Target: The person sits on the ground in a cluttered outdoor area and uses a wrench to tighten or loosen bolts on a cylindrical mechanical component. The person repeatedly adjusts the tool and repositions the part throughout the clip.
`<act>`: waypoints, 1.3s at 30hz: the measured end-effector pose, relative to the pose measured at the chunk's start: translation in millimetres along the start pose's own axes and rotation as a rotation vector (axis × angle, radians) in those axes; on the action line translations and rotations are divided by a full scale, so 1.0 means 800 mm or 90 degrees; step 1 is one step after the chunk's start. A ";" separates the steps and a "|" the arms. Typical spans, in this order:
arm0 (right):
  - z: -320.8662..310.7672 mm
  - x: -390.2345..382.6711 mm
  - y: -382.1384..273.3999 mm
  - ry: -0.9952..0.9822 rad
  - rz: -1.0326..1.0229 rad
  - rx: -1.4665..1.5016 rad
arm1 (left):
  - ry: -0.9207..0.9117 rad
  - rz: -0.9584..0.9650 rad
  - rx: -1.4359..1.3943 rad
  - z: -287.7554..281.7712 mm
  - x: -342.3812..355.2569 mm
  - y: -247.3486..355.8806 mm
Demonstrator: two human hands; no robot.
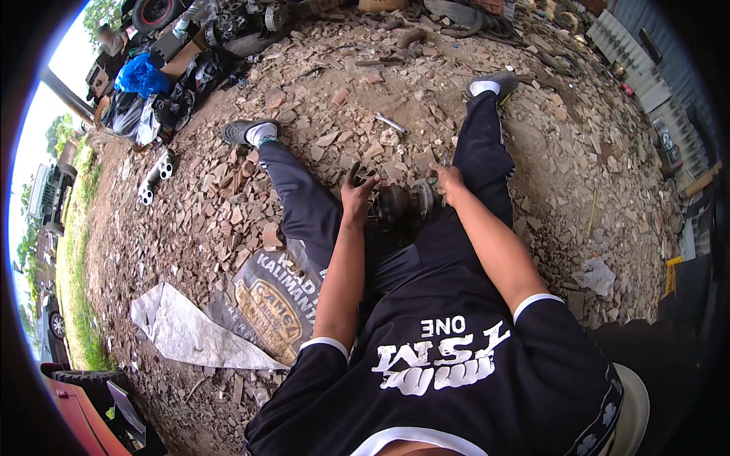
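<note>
A dark, greasy metal assembly with a round flanged end (399,204) lies between my legs in the head view. My left hand (357,191) is at its left side, thumb and forefinger raised and apart, with darkened fingertips. At the right side, by the flange, my right hand (448,182) has its forefinger stretched toward the upper left; some lower fingers are partly hidden. Neither hand visibly grips the assembly. A silver wrench (391,123) lies on the rubble beyond it, and a branched metal pipe part (155,176) rests to the left.
Broken-tile rubble covers the ground around my outstretched legs. A printed grey sack (262,300) and white sheet (194,330) lie left. Upper left are bags (141,74), parts, tyres and possibly another person (112,45). Corrugated sheeting (669,68) edges the right; vehicles (46,190) stand far left.
</note>
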State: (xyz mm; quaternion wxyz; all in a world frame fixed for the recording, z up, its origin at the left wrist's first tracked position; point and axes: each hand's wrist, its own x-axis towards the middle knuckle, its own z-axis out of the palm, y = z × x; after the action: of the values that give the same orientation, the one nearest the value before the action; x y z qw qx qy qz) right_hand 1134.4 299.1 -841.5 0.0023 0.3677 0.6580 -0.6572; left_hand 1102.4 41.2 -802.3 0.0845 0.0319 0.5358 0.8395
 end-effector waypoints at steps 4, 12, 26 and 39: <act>0.009 -0.005 0.002 -0.021 -0.021 0.028 | -0.058 -0.044 -0.112 0.001 -0.002 0.004; 0.003 -0.046 -0.021 -0.163 -0.011 0.307 | -0.153 -0.110 -0.060 0.008 -0.010 0.003; 0.012 -0.070 -0.028 -0.343 0.015 0.247 | -0.218 -0.054 0.019 0.015 -0.013 0.005; 0.024 -0.118 -0.040 -0.397 -0.100 0.164 | -0.124 -0.050 0.263 0.004 -0.004 -0.020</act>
State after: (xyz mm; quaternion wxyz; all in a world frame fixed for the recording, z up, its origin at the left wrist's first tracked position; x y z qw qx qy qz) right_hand 1178.0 241.2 -770.8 0.1063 0.0943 0.5634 -0.8139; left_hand 1107.8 49.7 -815.0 0.1598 0.1083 0.6862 0.7013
